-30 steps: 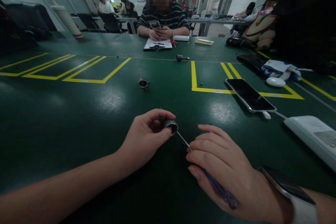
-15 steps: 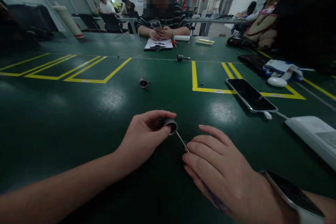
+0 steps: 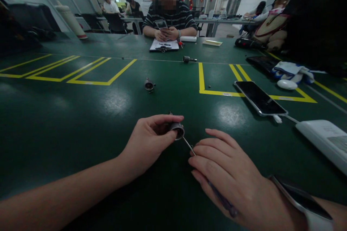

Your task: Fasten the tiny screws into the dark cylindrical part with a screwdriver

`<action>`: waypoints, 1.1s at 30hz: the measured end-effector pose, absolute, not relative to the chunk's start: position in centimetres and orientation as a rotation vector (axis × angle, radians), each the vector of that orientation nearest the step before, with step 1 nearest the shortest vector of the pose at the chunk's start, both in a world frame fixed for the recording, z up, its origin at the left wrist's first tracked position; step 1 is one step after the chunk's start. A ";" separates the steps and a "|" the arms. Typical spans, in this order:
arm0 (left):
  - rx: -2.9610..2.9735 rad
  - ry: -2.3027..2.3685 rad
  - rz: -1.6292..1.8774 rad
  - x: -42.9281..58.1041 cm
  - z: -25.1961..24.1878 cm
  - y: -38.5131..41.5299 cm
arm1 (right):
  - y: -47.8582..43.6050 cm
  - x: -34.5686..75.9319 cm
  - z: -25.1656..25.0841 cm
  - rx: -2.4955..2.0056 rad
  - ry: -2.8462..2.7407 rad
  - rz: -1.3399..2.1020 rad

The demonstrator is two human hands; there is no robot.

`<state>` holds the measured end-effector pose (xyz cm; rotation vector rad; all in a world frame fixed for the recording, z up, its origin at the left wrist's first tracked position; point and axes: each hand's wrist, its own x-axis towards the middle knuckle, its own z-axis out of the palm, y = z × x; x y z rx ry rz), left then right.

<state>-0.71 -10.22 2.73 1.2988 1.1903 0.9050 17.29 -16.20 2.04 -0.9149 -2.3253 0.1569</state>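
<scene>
My left hand (image 3: 150, 141) pinches a small dark metal cup-shaped part (image 3: 176, 130) between thumb and fingers, just above the green table (image 3: 81, 115). My right hand (image 3: 230, 177) grips a thin screwdriver (image 3: 189, 146) with a blue handle. Its metal shaft points up and left, with the tip inside the part's open mouth. A watch sits on my right wrist.
Two more small metal parts lie farther out, one (image 3: 149, 85) mid-table and one (image 3: 187, 59) beyond it. A phone (image 3: 258, 97) on a cable and a white box (image 3: 324, 140) lie to the right. A person (image 3: 169, 18) sits opposite with a clipboard (image 3: 164, 45). Yellow lines mark the table.
My right hand has shifted slightly left and rolled, covering more of the screwdriver handle. My left hand and the part stay almost still.
</scene>
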 end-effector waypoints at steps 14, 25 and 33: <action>1.234 1.128 0.928 -1.3 2.6 -9.4 | -15.9 19.1 2.1 -0.973 -1.798 0.737; 1.000 0.972 0.989 -1.7 4.0 -8.7 | -14.1 19.4 0.9 -1.215 -1.417 1.210; 0.986 0.993 0.974 -1.7 4.0 -8.9 | -15.7 18.8 2.5 -1.142 -2.007 0.647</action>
